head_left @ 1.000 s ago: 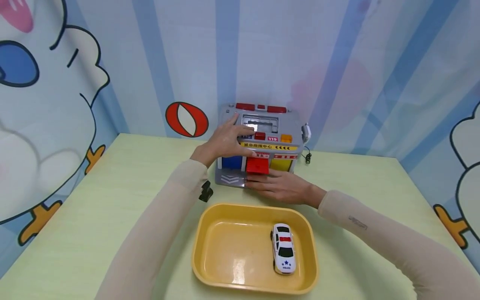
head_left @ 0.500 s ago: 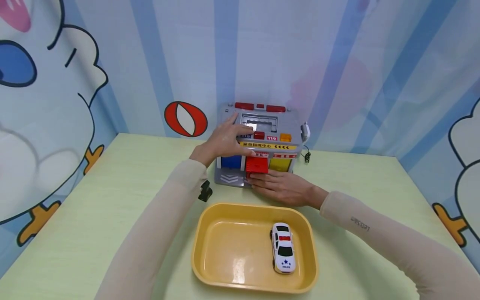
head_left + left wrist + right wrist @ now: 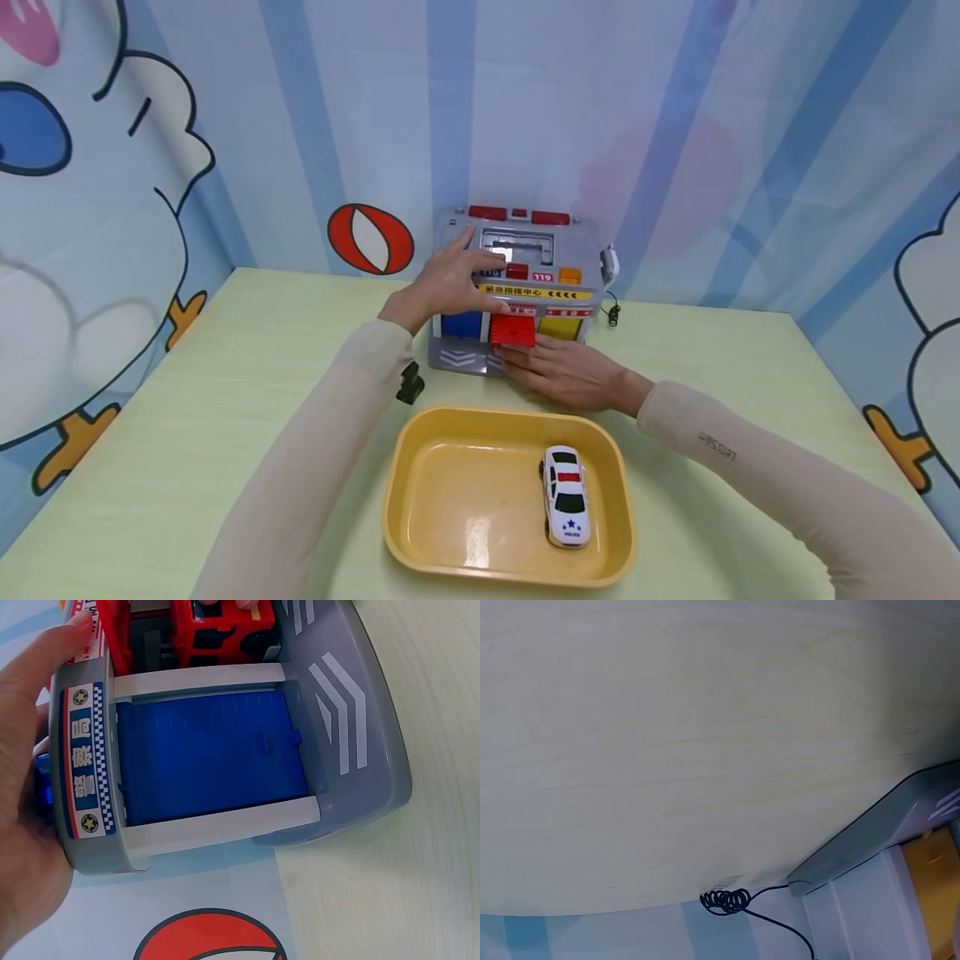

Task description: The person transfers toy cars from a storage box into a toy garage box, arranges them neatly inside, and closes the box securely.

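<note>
My left hand grips the front top edge of a grey toy emergency station, fingers over its roof. Its thumb lies on the front sign above the raised red door. At the middle bay my right hand reaches under that door, fingers forward. In the left wrist view a boxy red toy truck with black windows stands in the bay, two right fingertips on it. The right thumb is hidden. Beside that bay the blue door is down. The right wrist view shows mostly tabletop and the station's side.
A yellow tray stands in front of the station, holding a white toy police car. Left of the station's base lies a small black object. A coiled black cord runs from the station's right side. A printed curtain hangs behind.
My right hand first drew slightly right and toward me, showing red below the door, then moved slightly back in. The left hand kept its hold. Tray and car did not move.
</note>
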Demonstrator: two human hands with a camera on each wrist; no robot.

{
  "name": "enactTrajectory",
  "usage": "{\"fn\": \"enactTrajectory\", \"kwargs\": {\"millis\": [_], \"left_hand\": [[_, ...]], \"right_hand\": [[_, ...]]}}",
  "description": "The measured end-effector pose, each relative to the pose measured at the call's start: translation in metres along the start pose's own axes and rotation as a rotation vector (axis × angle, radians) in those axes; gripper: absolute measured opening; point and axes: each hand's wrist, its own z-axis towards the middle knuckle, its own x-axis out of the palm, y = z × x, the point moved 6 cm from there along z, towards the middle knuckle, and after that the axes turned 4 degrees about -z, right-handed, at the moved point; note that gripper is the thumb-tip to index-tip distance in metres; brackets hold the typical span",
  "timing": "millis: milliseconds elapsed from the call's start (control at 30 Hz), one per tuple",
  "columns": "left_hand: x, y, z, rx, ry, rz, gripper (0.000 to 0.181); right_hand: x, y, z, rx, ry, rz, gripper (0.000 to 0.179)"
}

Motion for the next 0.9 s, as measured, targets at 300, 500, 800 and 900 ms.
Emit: {"fn": "enactTrajectory", "kwargs": {"millis": [300,500,800,900], "left_hand": [[0.001,-0.003,0.001,0.006,-0.003,-0.004,0.077],[0.002,-0.004,0.001,0.005,0.003,0.001,0.077],[0.002,-0.003,0.002,0.013,0.000,0.012,0.077],[0.003,-0.003,0.002,0.015,0.001,0.012,0.077]], "right_hand": [[0.005,-0.006,0.001,0.056,0.033,0.042,0.061],[0.005,-0.009,0.002,0.079,0.044,0.055,0.062],[0.007,-0.013,0.004,0.119,0.079,0.066,0.064],[0.007,-0.012,0.004,0.121,0.079,0.066,0.064]]}}
